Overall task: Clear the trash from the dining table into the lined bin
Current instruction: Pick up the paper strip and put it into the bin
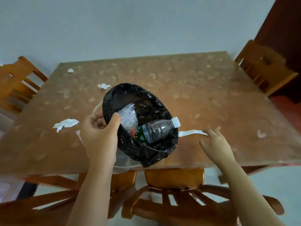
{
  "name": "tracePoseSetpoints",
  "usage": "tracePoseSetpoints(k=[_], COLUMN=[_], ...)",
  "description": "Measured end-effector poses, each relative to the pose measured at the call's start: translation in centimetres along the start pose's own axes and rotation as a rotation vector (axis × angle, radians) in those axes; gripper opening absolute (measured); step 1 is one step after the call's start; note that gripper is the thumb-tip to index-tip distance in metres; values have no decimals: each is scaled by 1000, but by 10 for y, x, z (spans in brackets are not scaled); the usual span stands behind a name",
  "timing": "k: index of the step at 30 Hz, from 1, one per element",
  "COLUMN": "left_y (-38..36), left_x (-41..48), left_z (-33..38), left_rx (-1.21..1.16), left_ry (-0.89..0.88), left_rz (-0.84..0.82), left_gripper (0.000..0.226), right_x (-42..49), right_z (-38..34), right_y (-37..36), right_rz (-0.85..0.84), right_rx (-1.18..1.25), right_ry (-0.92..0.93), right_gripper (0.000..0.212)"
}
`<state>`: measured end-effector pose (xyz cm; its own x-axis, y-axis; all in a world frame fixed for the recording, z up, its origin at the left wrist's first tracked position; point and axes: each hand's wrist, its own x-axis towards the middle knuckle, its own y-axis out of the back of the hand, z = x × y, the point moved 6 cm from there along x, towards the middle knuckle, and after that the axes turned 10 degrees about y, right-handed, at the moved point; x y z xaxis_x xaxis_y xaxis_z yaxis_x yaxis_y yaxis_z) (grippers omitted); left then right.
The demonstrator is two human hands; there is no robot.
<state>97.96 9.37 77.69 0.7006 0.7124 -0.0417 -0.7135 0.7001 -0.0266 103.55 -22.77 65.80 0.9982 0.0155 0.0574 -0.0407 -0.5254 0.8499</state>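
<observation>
A bin lined with a black bag (151, 150) stands tilted at the near edge of the brown table (203, 98). My left hand (101, 132) grips its left rim, thumb inside the liner. Inside lie a clear plastic bottle (156, 129) with a white cap and a crumpled clear plastic wrap (128, 118). My right hand (215, 144) hovers with fingers spread, fingertips at a white strip of paper (192, 132) that lies just right of the bin. Crumpled white tissues sit on the table's left side: a large tissue (66, 123), a middle tissue (103, 86) and a far tissue (70, 70).
Wooden chairs stand around the table: one at far left (17, 82), one at far right (263, 69), and one directly below me (174, 193). A pale wall rises behind the table.
</observation>
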Motion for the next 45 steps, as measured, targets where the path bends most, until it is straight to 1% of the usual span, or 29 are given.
tracePoseSetpoints(k=[5, 8, 11, 17, 20, 23, 25, 28, 30, 34, 36, 38, 41, 45], left_y=[-34, -49, -64, -80, -84, -86, -86, -84, -83, -76, -72, -68, -63, -54], left_x=[24, 30, 37, 51, 56, 60, 61, 61, 59, 53, 51, 49, 46, 44], left_z=[-22, -30, -36, -46, -50, -51, -51, -48, -44, -40, -36, -32, -26, -19], left_rx=[50, 117, 187, 203, 178, 147, 120, 92, 86, 64, 50, 48, 35, 39], left_ry=[40, 30, 10, 47, 78, 96, 107, 106, 94, 80, 67, 51, 34, 27], left_rz=[15, 10, 16, 56, 42, 14, -10, -40, -74, -125, -139, -148, -164, -185], left_gripper=[19, 17, 16, 17, 18, 22, 23, 15, 13, 12, 13, 14, 17, 12], right_x=[46, 61, 74, 93, 90, 83, 78, 70, 67, 66, 64, 60, 56, 54], right_z=[42, 60, 79, 109, 117, 119, 120, 112, 99, 56, 33, 11, -18, -53], right_y=[-25, -40, -55, -73, -78, -81, -79, -66, -50, -9, 7, 20, 33, 44], right_rz=[-83, -105, -136, -202, -200, -182, -154, -45, 58, 265, 327, 367, 336, 231], right_rx=[-13, 0, -51, -186, -187, -139, -48, 126, 248, 483, 558, 570, 511, 417], right_ry=[-86, -109, -127, -158, -193, -216, -260, -357, -378, -286, -243, -198, -86, 89], right_gripper=[34, 35, 38, 32, 21, 15, 14, 10, 9, 21, 19, 17, 9, 10])
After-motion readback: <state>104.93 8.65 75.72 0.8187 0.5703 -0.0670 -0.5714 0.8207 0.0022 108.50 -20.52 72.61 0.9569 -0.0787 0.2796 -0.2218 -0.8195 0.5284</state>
